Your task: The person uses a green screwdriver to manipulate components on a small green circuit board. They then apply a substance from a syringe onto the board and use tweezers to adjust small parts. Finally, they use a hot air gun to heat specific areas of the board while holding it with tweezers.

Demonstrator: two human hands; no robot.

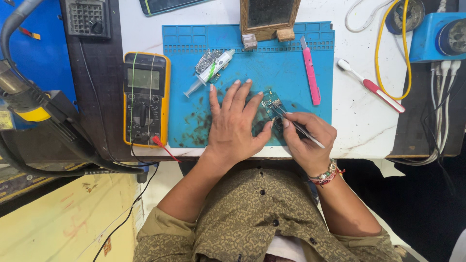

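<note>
Frame centre: your left hand (233,123) lies flat, fingers spread, pinning the small circuit board (272,107) to the blue mat (291,73). Your right hand (308,138), grip pinching metal tweezers (296,123), sets their tips on the board.

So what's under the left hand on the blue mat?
The left hand lies flat on the blue mat, its thumb against a small green circuit board. The right hand holds tweezers to the board. Whatever lies beneath the palm is hidden.
</note>
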